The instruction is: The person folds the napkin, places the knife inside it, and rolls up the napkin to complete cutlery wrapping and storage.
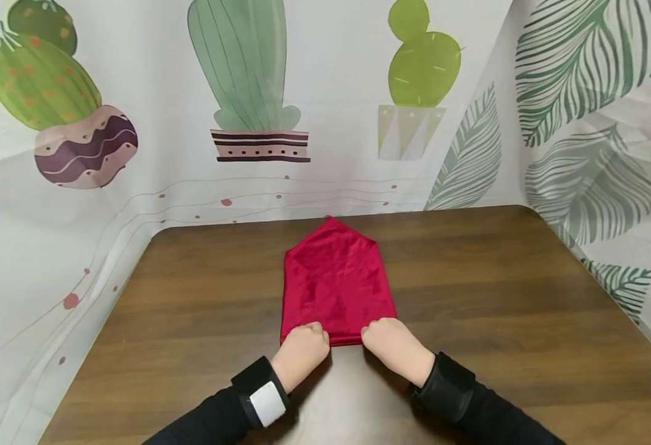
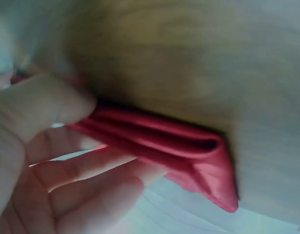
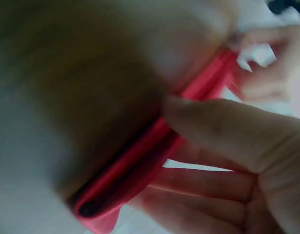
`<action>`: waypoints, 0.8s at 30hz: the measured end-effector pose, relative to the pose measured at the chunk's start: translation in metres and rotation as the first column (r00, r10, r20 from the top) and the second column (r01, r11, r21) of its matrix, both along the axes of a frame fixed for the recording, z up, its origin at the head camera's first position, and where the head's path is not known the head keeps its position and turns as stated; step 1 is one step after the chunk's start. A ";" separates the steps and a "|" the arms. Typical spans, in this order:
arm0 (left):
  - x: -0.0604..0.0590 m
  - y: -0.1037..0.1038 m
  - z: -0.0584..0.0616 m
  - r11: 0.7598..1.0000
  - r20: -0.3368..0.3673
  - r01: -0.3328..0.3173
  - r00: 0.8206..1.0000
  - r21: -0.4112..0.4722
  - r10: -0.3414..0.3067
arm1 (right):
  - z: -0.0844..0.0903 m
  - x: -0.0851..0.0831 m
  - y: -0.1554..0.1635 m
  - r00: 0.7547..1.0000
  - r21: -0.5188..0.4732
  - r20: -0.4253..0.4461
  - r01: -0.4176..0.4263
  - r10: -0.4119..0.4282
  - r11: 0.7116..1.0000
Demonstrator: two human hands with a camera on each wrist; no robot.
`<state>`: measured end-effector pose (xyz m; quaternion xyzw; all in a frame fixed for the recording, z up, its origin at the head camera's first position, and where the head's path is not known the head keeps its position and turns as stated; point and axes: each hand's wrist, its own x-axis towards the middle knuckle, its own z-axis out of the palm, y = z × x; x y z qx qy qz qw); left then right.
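A red satiny cloth, folded into layers with a pointed far end, lies on the brown wooden table. At its near left corner my left hand pinches the folded edge. My right hand grips the same edge near the right corner. The left wrist view has the thumb on top of the rolled cloth edge and the fingers beneath it. Likewise, the right wrist view shows thumb and fingers around the layered fold, with the other hand farther along it.
Behind the table hangs a white curtain printed with cacti. A leaf-printed cloth hangs along the right side. The cloth's pointed end reaches the table's far edge. Both wrists wear black bands, the left one with a white patch.
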<state>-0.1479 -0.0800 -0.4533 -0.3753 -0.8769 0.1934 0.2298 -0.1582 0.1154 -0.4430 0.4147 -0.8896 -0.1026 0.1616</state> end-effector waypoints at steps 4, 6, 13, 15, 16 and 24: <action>-0.002 0.003 -0.003 0.998 -0.049 0.042 0.998 -0.056 -0.045 | -0.002 -0.001 -0.003 0.991 0.083 -0.105 -0.080 0.089 0.993; -0.004 0.003 -0.005 0.997 -0.042 0.058 0.997 -0.042 -0.060 | -0.002 -0.003 -0.005 0.988 0.091 -0.118 -0.094 0.104 0.991; -0.013 -0.004 -0.006 0.996 -0.001 0.084 0.996 0.018 -0.084 | -0.005 -0.006 -0.010 0.977 0.100 -0.194 -0.074 0.092 0.992; -0.015 -0.006 -0.005 0.996 0.014 0.092 0.996 0.022 -0.092 | -0.006 -0.008 -0.011 0.972 0.110 -0.217 -0.069 0.092 0.991; -0.015 -0.007 -0.004 0.995 0.019 0.096 0.995 0.024 -0.096 | -0.007 -0.008 -0.011 0.969 0.123 -0.229 -0.064 0.091 0.990; -0.014 -0.008 -0.002 0.995 0.016 0.090 0.996 0.041 -0.091 | -0.013 -0.015 -0.011 0.963 0.203 -0.250 -0.046 0.098 0.978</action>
